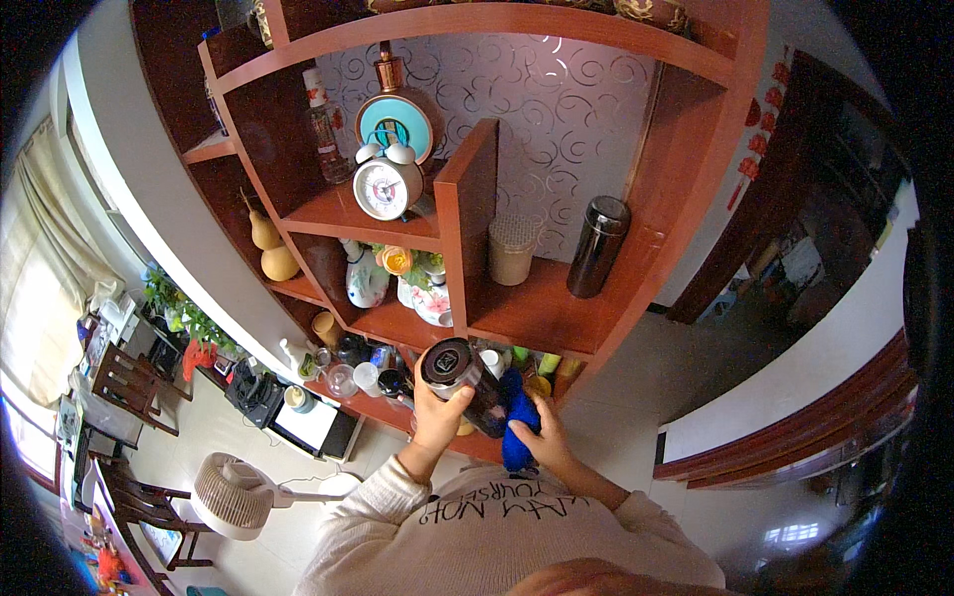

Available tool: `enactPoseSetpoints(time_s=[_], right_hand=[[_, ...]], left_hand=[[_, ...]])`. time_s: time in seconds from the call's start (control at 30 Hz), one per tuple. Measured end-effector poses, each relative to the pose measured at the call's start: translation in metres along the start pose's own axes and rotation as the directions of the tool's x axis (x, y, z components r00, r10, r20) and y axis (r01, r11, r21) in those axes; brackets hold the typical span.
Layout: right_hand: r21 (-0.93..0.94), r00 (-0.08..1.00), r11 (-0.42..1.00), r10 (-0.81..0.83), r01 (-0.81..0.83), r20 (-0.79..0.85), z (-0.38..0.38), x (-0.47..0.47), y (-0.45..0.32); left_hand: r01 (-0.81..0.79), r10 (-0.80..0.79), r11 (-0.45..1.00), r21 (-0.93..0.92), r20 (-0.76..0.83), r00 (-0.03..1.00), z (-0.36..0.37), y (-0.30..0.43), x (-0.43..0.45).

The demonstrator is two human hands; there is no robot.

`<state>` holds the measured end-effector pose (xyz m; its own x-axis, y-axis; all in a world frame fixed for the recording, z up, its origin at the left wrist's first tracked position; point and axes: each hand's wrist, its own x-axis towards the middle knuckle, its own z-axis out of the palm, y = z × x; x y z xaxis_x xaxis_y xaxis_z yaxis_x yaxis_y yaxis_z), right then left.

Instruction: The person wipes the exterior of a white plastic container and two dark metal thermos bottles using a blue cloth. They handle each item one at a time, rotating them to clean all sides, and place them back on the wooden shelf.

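Observation:
My left hand grips a dark glass or metal bottle near its round lid. The bottle lies tilted in front of my chest, its lid towards the upper left. In my right hand is a bunched blue cloth, held against the bottle's lower side. The cloth and fingers cover part of the bottle's base. Beyond my hands stands a reddish wooden display shelf. On it are a dark metallic thermos flask and a beige woven-textured canister.
A white twin-bell alarm clock stands before a round bottle. Below are vases with artificial flowers. Cups and jars crowd the lower shelf close to my left hand. A pedestal fan stands on the floor at left.

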<state>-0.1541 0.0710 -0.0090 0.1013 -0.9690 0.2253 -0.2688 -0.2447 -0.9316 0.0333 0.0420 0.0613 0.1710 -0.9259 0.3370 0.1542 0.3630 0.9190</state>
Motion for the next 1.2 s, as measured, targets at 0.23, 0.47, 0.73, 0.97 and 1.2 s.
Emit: enactPoseSetpoints(time_s=[0.23,0.47,0.73,0.97,1.2], right_hand=[[0.779,0.787,0.3,0.496,-0.551,0.366,-0.001,-0.008,0.038],[0.826,0.779,0.173,0.479,-0.537,0.406,-0.005,-0.009,0.038],[0.749,0.692,0.128,0.506,-0.651,0.515,-0.012,-0.007,0.046],[0.7,0.695,0.211,0.485,-0.682,0.53,-0.015,-0.006,0.062],[0.571,0.838,0.641,0.52,-0.512,0.167,-0.019,0.009,0.034]], left_hand=[[-0.022,0.022,1.0,-0.008,0.038,0.999,0.002,-0.001,-0.002],[-0.052,0.055,0.999,-0.015,0.242,0.969,0.007,0.002,-0.007],[0.021,-0.013,1.0,-0.008,0.53,0.848,-0.009,0.013,0.002],[-0.071,0.053,0.997,0.002,0.646,0.762,-0.001,0.017,0.002],[0.035,-0.021,0.999,-0.026,0.396,0.918,0.0,0.012,-0.012]])
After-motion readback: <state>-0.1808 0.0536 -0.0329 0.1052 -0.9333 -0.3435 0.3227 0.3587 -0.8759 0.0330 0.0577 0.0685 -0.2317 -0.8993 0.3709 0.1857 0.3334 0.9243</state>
